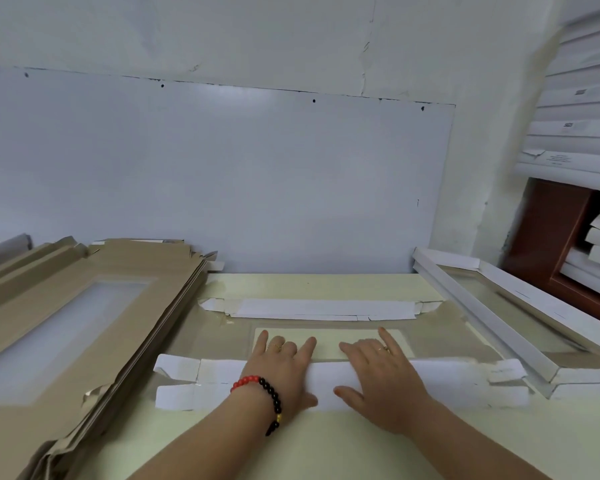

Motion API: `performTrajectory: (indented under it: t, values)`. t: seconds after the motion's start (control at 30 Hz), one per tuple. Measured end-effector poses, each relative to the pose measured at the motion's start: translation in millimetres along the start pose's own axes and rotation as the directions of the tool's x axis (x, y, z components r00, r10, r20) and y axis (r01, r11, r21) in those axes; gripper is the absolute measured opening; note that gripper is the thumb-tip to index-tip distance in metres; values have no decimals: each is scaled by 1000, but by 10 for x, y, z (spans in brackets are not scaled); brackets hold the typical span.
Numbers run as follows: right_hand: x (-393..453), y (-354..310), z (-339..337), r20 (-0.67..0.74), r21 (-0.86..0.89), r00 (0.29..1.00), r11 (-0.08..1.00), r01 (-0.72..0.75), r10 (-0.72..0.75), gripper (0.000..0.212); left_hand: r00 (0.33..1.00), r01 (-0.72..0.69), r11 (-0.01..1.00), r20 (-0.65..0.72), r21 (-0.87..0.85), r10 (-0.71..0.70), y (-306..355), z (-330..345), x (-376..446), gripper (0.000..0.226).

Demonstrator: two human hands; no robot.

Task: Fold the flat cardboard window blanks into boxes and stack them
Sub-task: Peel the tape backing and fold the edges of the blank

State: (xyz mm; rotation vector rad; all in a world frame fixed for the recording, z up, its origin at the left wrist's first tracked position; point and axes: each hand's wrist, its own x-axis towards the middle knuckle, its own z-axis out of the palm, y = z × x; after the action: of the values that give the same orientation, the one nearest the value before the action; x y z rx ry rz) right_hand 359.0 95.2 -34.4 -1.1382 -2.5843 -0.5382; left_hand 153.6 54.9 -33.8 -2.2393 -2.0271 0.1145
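Observation:
A flat cardboard window blank (458,337) lies on the pale table (291,285) in front of me, brown side up with a clear window in its middle. Its far flap (323,309) is folded over, white side showing. The near long flap (458,382) is folded over too, white side up. My left hand (280,368) and my right hand (381,372) lie flat side by side on that near flap, fingers straight and reaching onto the window, pressing it down. A folded white window box (506,327) lies at the right on the table.
A thick pile of flat brown window blanks (84,306) fills the left side of the table. A white wall panel stands behind the table. Stacked white boxes (582,109) rise at the far right, above a brown wooden frame (548,233).

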Motion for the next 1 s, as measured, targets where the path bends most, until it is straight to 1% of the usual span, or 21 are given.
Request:
performTrajectory:
  t: [0.03,0.1,0.17,0.27,0.33,0.4,0.47,0.5,0.53,0.57,0.6,0.63,0.73,0.83,0.93,1.0]
  values:
    - [-13,-79,11,-30,-1,999,1000,11,-11,69,999,-13,1000,-39,1,13,35,50,-25,87]
    - [-38,-260,36,-39,-4,998,999,40,-40,72,995,-49,999,-88,15,50,117,163,-72,79]
    - [-64,-426,70,-22,-7,998,998,62,-62,64,993,-66,998,-97,17,67,178,269,-108,73]
    - [-80,-535,97,110,19,993,999,42,-44,59,997,-36,999,-71,-26,34,162,384,-117,70]
    - [-107,-497,135,163,14,983,997,77,-78,59,999,-17,998,-35,-55,15,107,439,-112,71]
    - [-130,-413,167,221,8,973,998,70,-70,58,1000,13,996,14,-87,-12,33,491,-103,74]
    - [-173,-273,152,303,19,953,1000,1,-7,58,998,53,993,51,-101,-49,-76,532,-102,79]
    - [-194,-162,162,332,64,943,997,-47,23,61,995,78,991,66,-108,-71,-149,546,-109,80]
    - [-202,-22,207,324,84,946,996,-44,15,63,992,105,988,82,-116,-96,-235,559,-126,79]
    - [-243,123,264,367,96,930,995,-40,2,64,988,134,983,96,-125,-122,-333,567,-151,76]
    - [-293,248,295,414,117,910,990,-78,23,65,983,161,978,108,-132,-147,-436,571,-185,73]
    - [-345,378,333,445,97,893,987,-127,71,65,978,185,973,120,-136,-170,-537,573,-224,72]
    - [-521,766,391,475,37,858,969,-244,197,64,963,243,958,151,-149,-221,-761,571,-326,70]
    - [-696,1068,392,515,-18,804,942,-336,296,63,956,274,948,153,-160,-250,-853,573,-358,71]
    - [-816,1260,375,543,-18,771,922,-386,333,62,957,276,945,139,-178,-253,-911,592,-364,71]
    - [-860,1329,384,540,-33,763,914,-403,356,63,955,286,941,136,-179,-264,-976,612,-378,72]
